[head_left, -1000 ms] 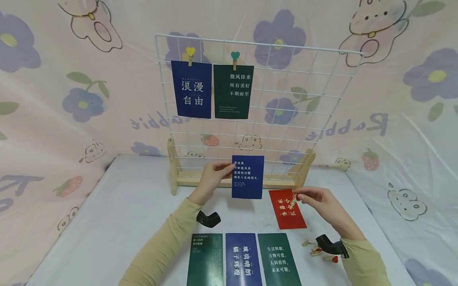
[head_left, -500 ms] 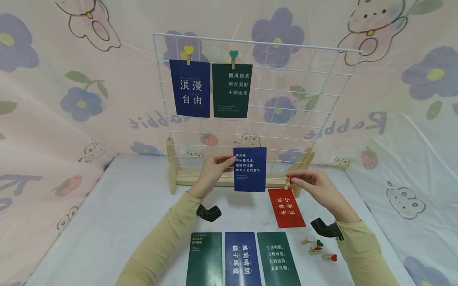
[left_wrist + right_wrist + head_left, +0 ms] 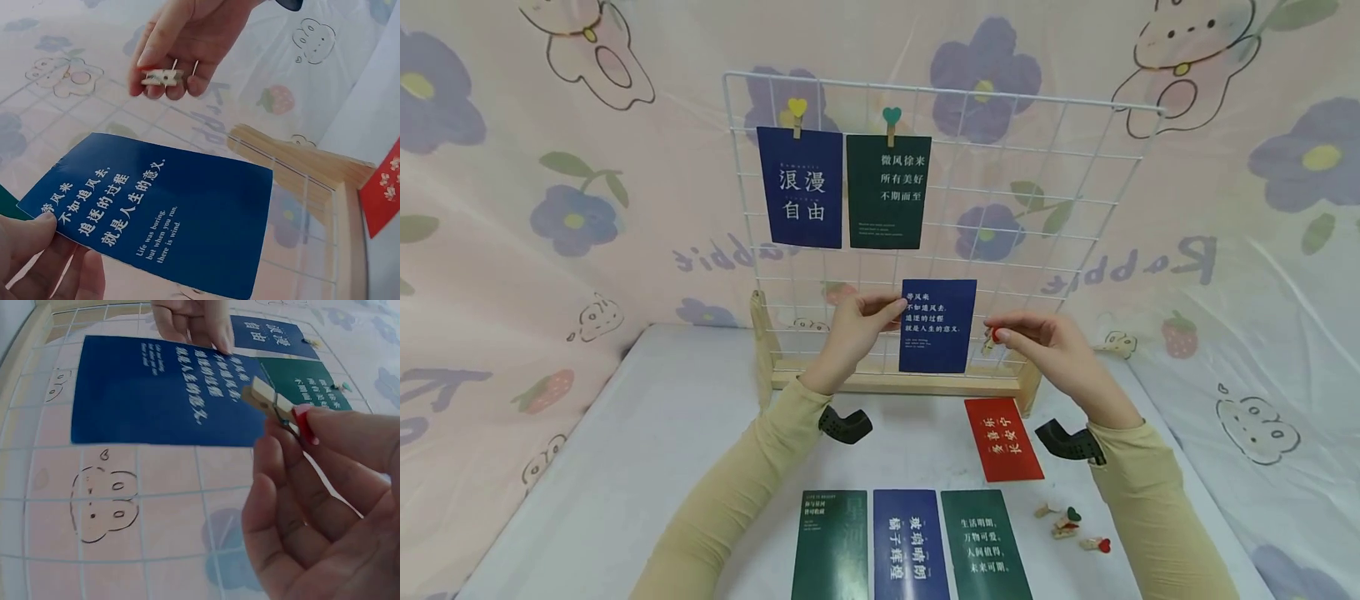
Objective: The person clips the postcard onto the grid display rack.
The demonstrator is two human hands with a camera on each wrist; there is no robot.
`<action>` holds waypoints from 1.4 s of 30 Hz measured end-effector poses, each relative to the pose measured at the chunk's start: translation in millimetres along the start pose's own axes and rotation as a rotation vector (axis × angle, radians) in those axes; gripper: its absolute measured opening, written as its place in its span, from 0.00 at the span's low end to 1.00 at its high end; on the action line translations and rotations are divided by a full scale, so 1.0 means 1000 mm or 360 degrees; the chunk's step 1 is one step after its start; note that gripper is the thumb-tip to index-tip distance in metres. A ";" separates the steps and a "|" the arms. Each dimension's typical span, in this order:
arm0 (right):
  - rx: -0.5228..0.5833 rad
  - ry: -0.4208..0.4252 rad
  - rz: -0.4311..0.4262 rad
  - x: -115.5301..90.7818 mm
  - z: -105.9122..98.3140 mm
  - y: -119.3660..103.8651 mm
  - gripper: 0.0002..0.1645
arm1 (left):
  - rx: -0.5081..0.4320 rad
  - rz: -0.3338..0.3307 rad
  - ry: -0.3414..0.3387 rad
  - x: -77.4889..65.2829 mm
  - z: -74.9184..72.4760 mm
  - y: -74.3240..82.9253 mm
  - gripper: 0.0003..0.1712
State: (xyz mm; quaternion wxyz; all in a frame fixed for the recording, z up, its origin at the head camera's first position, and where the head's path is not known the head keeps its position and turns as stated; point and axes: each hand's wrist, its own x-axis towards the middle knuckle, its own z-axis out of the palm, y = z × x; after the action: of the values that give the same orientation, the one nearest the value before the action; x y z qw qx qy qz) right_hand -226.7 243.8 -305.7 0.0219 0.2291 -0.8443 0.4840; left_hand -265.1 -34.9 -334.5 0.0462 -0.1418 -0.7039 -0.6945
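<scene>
My left hand (image 3: pixel 859 333) pinches a blue card (image 3: pixel 937 327) with white writing by its left edge, thumb in front. The card is upright before the lower part of a white wire grid (image 3: pixel 1000 177). To its right, my right hand (image 3: pixel 1054 354) pinches a small wooden clothespin (image 3: pixel 272 403) with a red piece on its handle end, between thumb and forefinger. The clothespin's jaws point toward the card in the right wrist view. Higher up on the grid hang another blue card (image 3: pixel 802 225) and a green card (image 3: pixel 887 221), each under a heart-topped clothespin.
The grid stands in a wooden base (image 3: pixel 850 383). A red card (image 3: pixel 1002 458) lies on the white table. Near the front lie a green card (image 3: pixel 831 550), a blue card (image 3: pixel 928 508) and another green card (image 3: pixel 985 500). Several clothespins (image 3: pixel 1066 527) lie to their right.
Both hands have risen toward the grid. My left hand has carried the blue card up and slightly right; my right hand has brought the clothespin up and left from over the red card.
</scene>
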 end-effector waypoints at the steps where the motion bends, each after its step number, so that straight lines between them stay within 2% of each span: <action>1: 0.0001 0.0008 -0.0009 0.003 0.000 -0.002 0.17 | -0.0001 0.0030 -0.0001 0.002 0.000 0.003 0.13; 4: 0.0022 0.0035 -0.0021 0.010 -0.001 -0.008 0.18 | 0.0005 0.0070 0.0003 0.006 0.002 0.013 0.13; 12: 0.0018 0.0097 -0.0001 0.020 -0.005 -0.020 0.20 | -0.0021 0.0061 0.0018 0.013 0.003 0.029 0.13; 16: 0.0048 0.0125 -0.0002 0.026 -0.009 -0.028 0.21 | -0.0030 0.0121 0.0030 0.019 0.002 0.035 0.13; 23: 0.0195 0.0185 -0.0083 0.038 -0.020 -0.047 0.20 | -0.0044 0.0241 0.0036 0.033 0.004 0.051 0.12; 29: 0.0242 0.0273 -0.0159 0.047 -0.028 -0.062 0.19 | -0.0052 0.0320 0.0037 0.044 0.007 0.068 0.12; 33: 0.0381 0.0314 -0.0249 0.055 -0.032 -0.068 0.17 | -0.0015 0.0378 0.0070 0.050 0.009 0.080 0.12; 42: 0.0510 0.0485 -0.0345 0.074 -0.044 -0.082 0.15 | 0.0016 0.0410 0.0168 0.044 0.016 0.120 0.13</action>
State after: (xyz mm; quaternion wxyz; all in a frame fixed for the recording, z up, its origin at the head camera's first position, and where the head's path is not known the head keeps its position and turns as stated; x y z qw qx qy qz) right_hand -267.8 218.0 -196.9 0.1640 0.2433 -0.7142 0.6355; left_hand -273.4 -14.1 -207.8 0.1726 -0.1940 -0.6799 -0.6858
